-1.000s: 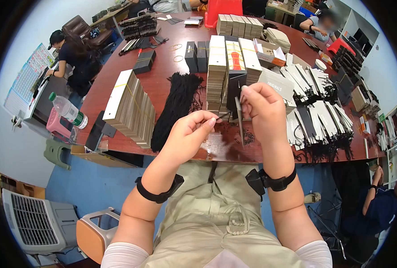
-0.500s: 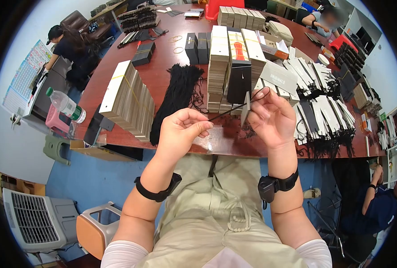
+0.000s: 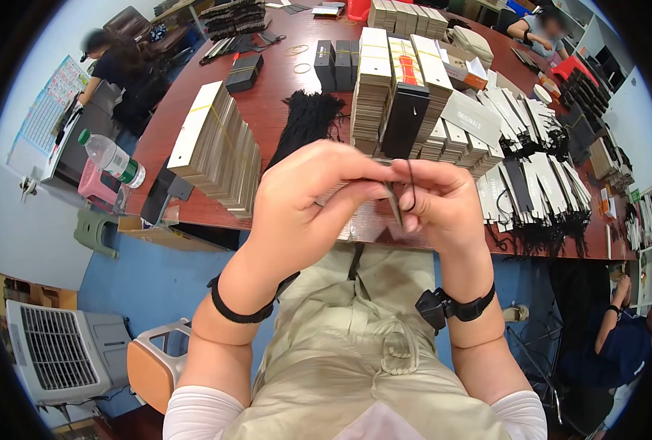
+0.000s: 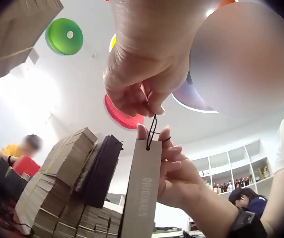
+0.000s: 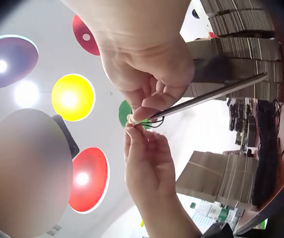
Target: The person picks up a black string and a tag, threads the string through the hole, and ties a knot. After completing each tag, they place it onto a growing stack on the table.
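Head view: the left hand (image 3: pixel 304 204) had just closed in on the right hand (image 3: pixel 450 207), slackening the black cord (image 3: pixel 412 180) beside the hang tag (image 3: pixel 395 205) between their fingers. Left wrist view: left fingers pinched the cord above the hang tag's hole; right fingers gripped the hang tag, cord looped round one. Right wrist view: both hands' fingertips met.

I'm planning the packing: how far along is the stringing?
Apparently done: the corded tags heaped at right. In hand: one tag, its cord through the hole; left hand pinches cord, right hand holds tag. Left: banded stacks without visible cords, beside a cord bundle.
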Tool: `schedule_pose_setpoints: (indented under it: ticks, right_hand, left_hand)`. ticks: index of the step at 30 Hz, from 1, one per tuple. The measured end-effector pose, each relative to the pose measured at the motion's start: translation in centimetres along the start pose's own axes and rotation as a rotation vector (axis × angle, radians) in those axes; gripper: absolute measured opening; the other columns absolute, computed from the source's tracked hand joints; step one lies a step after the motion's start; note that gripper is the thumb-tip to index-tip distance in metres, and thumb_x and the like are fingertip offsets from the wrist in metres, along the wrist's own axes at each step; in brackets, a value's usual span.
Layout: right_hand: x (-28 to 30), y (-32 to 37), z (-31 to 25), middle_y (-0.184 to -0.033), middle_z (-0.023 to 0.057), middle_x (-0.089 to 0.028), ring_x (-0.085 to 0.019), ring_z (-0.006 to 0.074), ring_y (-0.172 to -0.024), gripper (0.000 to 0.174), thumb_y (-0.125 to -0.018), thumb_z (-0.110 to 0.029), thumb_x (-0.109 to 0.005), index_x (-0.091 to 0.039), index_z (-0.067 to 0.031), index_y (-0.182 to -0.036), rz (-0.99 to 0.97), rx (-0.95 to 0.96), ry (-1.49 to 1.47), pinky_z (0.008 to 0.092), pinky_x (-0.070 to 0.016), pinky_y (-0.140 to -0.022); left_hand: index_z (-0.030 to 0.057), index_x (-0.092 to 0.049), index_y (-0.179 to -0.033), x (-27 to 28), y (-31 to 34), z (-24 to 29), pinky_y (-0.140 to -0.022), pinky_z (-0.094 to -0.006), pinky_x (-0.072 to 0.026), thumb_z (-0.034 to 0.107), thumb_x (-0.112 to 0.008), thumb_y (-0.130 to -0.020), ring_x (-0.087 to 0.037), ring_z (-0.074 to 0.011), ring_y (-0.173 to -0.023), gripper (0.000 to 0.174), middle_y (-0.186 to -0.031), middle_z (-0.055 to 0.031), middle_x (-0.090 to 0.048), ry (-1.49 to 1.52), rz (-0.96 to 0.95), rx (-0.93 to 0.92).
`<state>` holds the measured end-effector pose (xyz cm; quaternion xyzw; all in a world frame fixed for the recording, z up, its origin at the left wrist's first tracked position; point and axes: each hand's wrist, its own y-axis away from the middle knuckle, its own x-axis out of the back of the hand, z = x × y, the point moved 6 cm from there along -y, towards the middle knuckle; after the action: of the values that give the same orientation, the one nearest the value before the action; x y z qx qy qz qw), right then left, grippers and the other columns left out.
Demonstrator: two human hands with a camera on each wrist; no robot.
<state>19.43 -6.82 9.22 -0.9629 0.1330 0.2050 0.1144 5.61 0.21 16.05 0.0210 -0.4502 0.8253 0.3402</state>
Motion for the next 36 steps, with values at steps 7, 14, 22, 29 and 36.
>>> schedule_pose_setpoints:
  ticks: [7,14,22,29,36]
  right_hand:
    - [-1.0,-0.2,1.3,-0.074,0.0073,-0.061,-0.05,0.0062,-0.05,0.023,-0.083,-0.002,-0.06,-0.061,0.0034,-0.106,-0.075,-0.029,-0.097,0.0185,-0.0399,-0.045]
    - [0.1,-0.1,2.0,-0.073,0.0064,-0.061,-0.048,0.0061,-0.051,0.026,-0.086,-0.001,-0.053,-0.06,0.0022,-0.111,-0.021,-0.066,-0.05,0.0191,-0.0388,-0.047]
    - [0.8,0.0,-0.8,-0.081,0.007,-0.065,-0.055,0.0065,-0.056,0.026,-0.084,0.003,-0.044,-0.065,0.0007,-0.099,0.015,0.273,0.805,0.0186,-0.0414,-0.049]
    - [1.2,-0.3,-2.1,-0.075,0.0052,-0.058,-0.047,0.0091,-0.046,0.015,-0.09,-0.01,-0.049,-0.059,-0.0023,-0.098,-0.077,0.033,-0.33,0.0203,-0.0392,-0.046]
    - [2.1,0.0,3.6,-0.062,-0.0058,-0.046,-0.041,0.0039,-0.061,0.026,-0.091,-0.02,-0.053,-0.058,-0.0009,-0.075,-0.205,-0.096,0.726,0.0232,-0.0354,-0.053]
  left_hand:
    - [-0.0011,-0.063,-0.091,-1.5,-0.3,-2.5,-0.071,-0.0262,-0.0473,-0.003,-0.065,-0.075,-0.059,-0.0137,-0.079,0.016,-0.087,-0.0068,-0.063,0.054,0.001,0.17]
    - [-0.0026,-0.054,-0.118,-4.4,5.6,-6.0,-0.076,-0.029,-0.0498,0.004,-0.073,-0.07,-0.061,-0.0167,-0.086,0.051,-0.1,-0.0088,-0.063,0.16,-0.222,0.351]
    - [-0.0005,-0.058,-0.112,-4.2,5.6,-5.7,-0.075,-0.0268,-0.0485,0.005,-0.073,-0.065,-0.059,-0.016,-0.081,0.05,-0.088,-0.0076,-0.06,-0.032,-0.102,0.29]
    - [-0.0031,-0.056,-0.114,-5.3,6.8,-7.4,-0.083,-0.0264,-0.0488,-0.009,-0.065,-0.071,-0.056,-0.0128,-0.095,0.044,-0.104,-0.0072,-0.055,0.391,-0.099,0.512]
    - [-0.0014,-0.06,-0.111,-4.4,7.4,-7.8,-0.08,-0.0252,-0.0499,-0.008,-0.067,-0.067,-0.057,-0.0117,-0.091,0.044,-0.105,-0.0083,-0.058,0.565,-0.084,0.538]
